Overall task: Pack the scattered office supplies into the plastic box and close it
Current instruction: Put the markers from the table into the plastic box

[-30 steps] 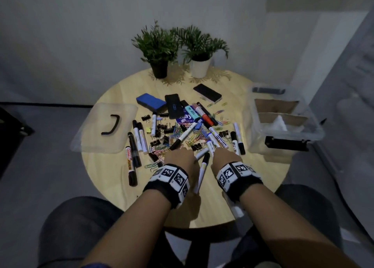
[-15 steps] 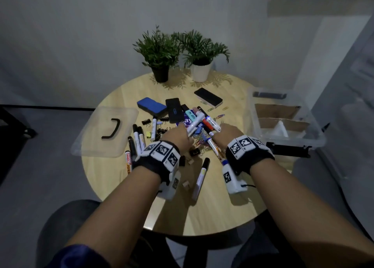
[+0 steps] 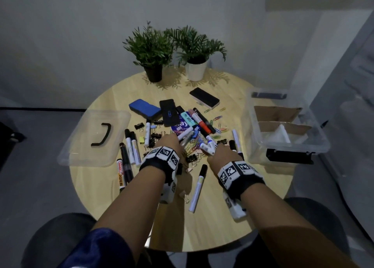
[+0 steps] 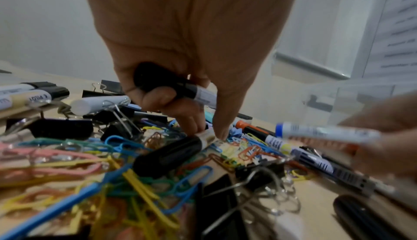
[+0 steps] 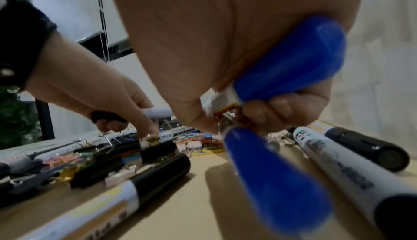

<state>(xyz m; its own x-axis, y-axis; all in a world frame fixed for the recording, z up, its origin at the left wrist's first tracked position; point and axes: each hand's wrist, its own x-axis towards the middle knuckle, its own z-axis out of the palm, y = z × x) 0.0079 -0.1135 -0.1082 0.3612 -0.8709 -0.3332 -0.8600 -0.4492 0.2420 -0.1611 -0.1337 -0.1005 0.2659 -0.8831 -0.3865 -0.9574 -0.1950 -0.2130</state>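
The left hand clutched a black-capped marker, its fingertips reaching for another. The right hand gripped blue-capped markers, apparently bundling several for one trip to the box.

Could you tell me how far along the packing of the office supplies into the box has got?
Only the start. The box is open, holding just cardboard dividers; its lid lies apart on the table. In hand: the left hand grips a black-capped marker, the right hand blue-capped markers. Left: the remaining markers, paper clips, binder clips, erasers, then closing.
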